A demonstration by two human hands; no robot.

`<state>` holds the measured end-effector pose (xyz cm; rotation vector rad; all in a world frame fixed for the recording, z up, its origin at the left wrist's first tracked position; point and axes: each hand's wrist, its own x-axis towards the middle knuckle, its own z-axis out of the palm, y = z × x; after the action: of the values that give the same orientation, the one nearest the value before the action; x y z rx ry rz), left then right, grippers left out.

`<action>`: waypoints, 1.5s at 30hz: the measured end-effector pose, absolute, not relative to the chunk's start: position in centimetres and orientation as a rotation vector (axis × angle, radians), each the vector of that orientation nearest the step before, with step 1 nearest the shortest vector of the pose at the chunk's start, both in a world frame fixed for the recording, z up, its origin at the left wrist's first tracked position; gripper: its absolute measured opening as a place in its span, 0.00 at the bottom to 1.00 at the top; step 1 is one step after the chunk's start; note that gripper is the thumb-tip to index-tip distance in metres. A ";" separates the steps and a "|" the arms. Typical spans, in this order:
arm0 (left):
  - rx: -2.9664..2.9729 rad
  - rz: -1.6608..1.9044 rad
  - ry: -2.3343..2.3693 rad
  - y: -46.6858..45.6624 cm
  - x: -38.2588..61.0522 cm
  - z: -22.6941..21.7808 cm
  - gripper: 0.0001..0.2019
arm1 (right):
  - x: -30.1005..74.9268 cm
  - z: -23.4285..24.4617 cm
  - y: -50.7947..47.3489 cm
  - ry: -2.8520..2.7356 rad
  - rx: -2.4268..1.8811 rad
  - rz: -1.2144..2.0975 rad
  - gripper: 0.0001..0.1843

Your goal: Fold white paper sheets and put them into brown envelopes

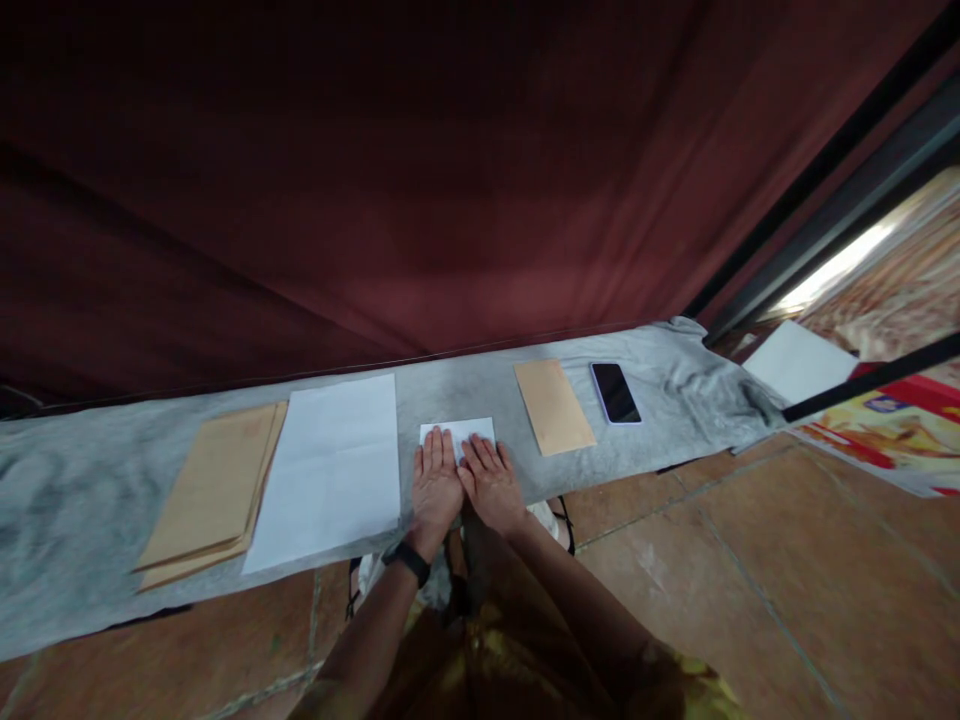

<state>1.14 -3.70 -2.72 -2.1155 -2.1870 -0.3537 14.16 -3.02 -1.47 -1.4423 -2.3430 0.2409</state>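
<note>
A small piece of white paper (478, 426), seemingly folded, lies flat on the grey cloth-covered bench. My left hand (436, 482) rests on its left part, palm down with fingers stretched out. Flat beside it, my right hand (491, 485) presses on the right part of the paper, fingers extended and the thumb close to my left hand. Both hands cover much of the paper's near side. Left of them lies a stack of large white sheets (334, 470). To the right is a single brown envelope (553, 405).
Several brown envelopes (214, 480) are stacked at the left, beside the white sheets. A phone (616, 393) lies right of the single envelope. The grey cloth (690, 390) is wrinkled there. Behind hangs a dark red curtain (465, 200). A colourful printed box (892, 430) stands at right.
</note>
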 end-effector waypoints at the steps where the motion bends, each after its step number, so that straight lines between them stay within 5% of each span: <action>1: -2.105 -0.358 -2.187 -3.7 1.3 -2.6 0.29 | 14.7 -1.6 -3.0 -2.349 -1.432 0.236 0.26; 22: -2.140 -0.381 -2.219 -3.9 1.1 -2.1 0.37 | 20.6 -1.0 -5.0 -2.552 -1.200 0.279 0.25; 45: -2.217 -0.549 -2.179 -6.5 0.4 -0.6 0.26 | 22.9 -1.3 -4.9 -2.542 -1.165 0.322 0.25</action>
<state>0.37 -6.49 -0.63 -2.2173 -2.1792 -0.5486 22.86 -4.87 -1.33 -1.1650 -2.5418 0.3222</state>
